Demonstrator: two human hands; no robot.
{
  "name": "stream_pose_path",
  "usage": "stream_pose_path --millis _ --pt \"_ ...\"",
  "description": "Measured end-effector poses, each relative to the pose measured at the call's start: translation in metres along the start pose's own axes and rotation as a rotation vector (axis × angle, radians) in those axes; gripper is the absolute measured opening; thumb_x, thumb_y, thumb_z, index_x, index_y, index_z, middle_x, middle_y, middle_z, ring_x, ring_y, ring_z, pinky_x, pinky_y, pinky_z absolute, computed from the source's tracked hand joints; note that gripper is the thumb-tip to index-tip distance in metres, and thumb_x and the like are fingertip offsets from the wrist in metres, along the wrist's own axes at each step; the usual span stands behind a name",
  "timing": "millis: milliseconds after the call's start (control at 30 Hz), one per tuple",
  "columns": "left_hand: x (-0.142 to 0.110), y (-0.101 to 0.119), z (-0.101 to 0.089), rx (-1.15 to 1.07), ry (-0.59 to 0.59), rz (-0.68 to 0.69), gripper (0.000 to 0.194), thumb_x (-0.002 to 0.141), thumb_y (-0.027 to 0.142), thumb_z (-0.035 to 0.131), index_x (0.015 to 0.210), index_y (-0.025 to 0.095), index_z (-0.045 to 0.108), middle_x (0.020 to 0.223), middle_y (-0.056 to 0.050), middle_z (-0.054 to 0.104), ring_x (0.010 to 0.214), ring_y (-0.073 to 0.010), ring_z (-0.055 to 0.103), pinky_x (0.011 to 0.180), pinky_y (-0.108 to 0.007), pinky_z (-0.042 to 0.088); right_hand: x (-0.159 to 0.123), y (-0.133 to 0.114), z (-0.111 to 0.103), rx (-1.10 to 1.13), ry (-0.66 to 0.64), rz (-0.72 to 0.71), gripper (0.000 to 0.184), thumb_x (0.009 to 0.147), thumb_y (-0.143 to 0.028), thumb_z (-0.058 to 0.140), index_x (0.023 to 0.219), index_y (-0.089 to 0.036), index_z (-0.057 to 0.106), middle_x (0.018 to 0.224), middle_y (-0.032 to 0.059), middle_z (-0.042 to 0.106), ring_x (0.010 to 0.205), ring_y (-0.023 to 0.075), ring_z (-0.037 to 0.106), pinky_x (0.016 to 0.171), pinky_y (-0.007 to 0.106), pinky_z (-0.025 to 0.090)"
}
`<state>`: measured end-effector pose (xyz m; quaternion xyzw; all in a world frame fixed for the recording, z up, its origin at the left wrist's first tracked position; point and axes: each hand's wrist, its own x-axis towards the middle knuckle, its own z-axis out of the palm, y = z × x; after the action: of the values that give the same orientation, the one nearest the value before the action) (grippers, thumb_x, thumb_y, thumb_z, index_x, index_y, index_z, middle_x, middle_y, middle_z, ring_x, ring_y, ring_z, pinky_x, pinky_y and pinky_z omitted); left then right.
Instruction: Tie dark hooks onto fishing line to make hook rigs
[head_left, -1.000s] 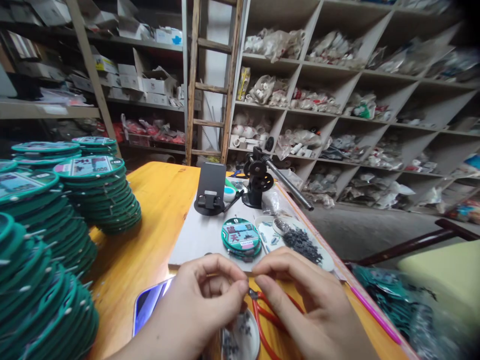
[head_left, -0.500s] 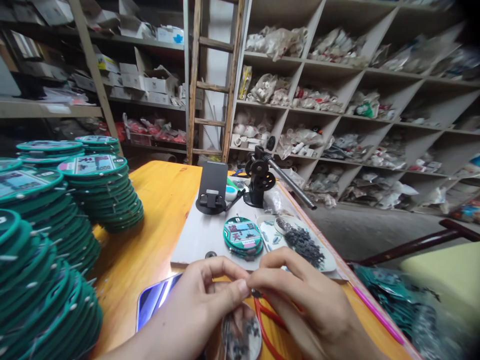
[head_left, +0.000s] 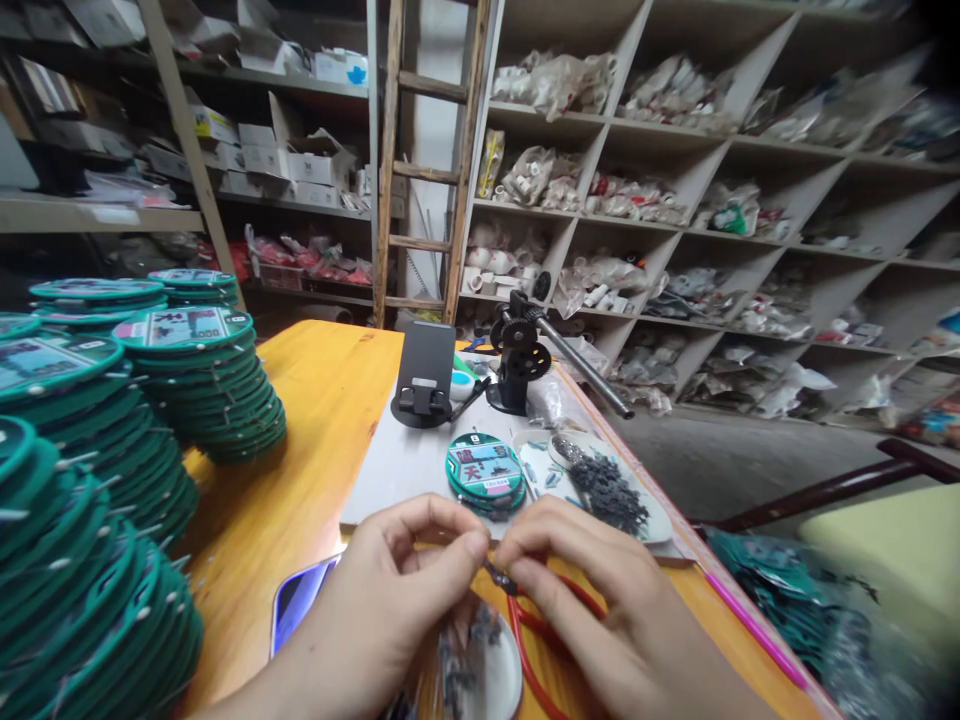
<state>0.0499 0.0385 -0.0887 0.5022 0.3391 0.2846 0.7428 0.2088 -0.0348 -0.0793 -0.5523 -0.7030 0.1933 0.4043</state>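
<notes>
Zero clue what, if anything, the left hand (head_left: 409,595) and right hand (head_left: 600,590) grip, fingers curled in; red-handled tool (head_left: 517,632) just below them, green discs (head_left: 484,475) beyond.

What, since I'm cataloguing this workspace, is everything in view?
disc stacks: five-plus, green, left
disc pile: one, green, centre
table: one, yellow, foreground
board: one, whitish, on table
stand: one, black, board's left
geared device: one, black, board's back
plate: one, white, board's right
small parts: many, dark grey, on plate
dish: one, whitish, lower centre
looped tool: one, red, beside dish
phone: one, purple, lower left
stick: one, pink, table's right edge
ladder: one, brown, behind table
shelving: two units, grey, background
bagged goods: many, whitish, on shelving
pale block: one, yellow, right edge
left hand: one, lower centre
right hand: one, lower right
</notes>
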Motion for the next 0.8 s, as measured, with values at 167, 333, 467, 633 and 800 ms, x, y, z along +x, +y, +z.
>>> stream_pose_path --millis 167,333,467,633,800 --pt "0.0 -0.004 0.0 -0.088 -0.037 -0.018 0.043 0.064 0.051 0.08 0.074 0.017 0.056 0.054 0.005 0.059 0.053 -0.0113 0.062 0.049 -0.017 0.039 0.001 0.001 -0.003 0.267 0.165 0.217 0.009 0.089 -0.024 0.063 0.098 -0.026 0.067 0.094 0.0011 0.073 0.089 0.0169 0.069 0.078 0.025 0.055" --pt "-0.001 -0.007 0.0 -0.03 -0.083 -0.013 0.045 0.066 0.055 0.078 0.07 0.017 0.054 0.05 0.001 0.064 0.049 -0.0097 0.059 0.051 -0.018 0.042 0.0 0.004 0.006 0.668 0.173 0.358 0.008 0.078 -0.026 0.079 0.083 -0.023 0.073 0.08 -0.0007 0.076 0.077 0.0121 0.07 0.072 0.017 0.055" --pt "0.002 -0.011 0.0 -0.01 -0.071 -0.014 0.049 0.06 0.058 0.079 0.067 0.018 0.052 0.047 0.002 0.063 0.045 -0.0102 0.06 0.048 -0.018 0.045 0.001 0.006 0.016 0.857 0.186 0.388 0.009 0.076 -0.029 0.081 0.077 -0.021 0.075 0.071 -0.0031 0.073 0.068 0.0067 0.064 0.065 0.012 0.05" --pt "0.004 -0.016 0.002 -0.022 -0.07 -0.001 0.047 0.061 0.057 0.079 0.066 0.018 0.053 0.046 0.0 0.065 0.04 -0.0089 0.056 0.043 -0.017 0.043 0.003 0.01 0.025 0.949 0.199 0.458 0.016 0.07 -0.03 0.085 0.077 -0.019 0.075 0.069 -0.0019 0.069 0.065 0.0081 0.061 0.058 0.015 0.048" --pt "0.002 -0.016 0.002 -0.043 -0.096 0.02 0.046 0.064 0.057 0.077 0.067 0.018 0.053 0.049 0.0 0.065 0.037 -0.0079 0.055 0.04 -0.016 0.042 0.003 0.007 0.027 1.028 0.23 0.516 0.022 0.063 -0.031 0.09 0.075 -0.017 0.076 0.067 0.0005 0.07 0.064 0.0098 0.062 0.062 0.018 0.05"
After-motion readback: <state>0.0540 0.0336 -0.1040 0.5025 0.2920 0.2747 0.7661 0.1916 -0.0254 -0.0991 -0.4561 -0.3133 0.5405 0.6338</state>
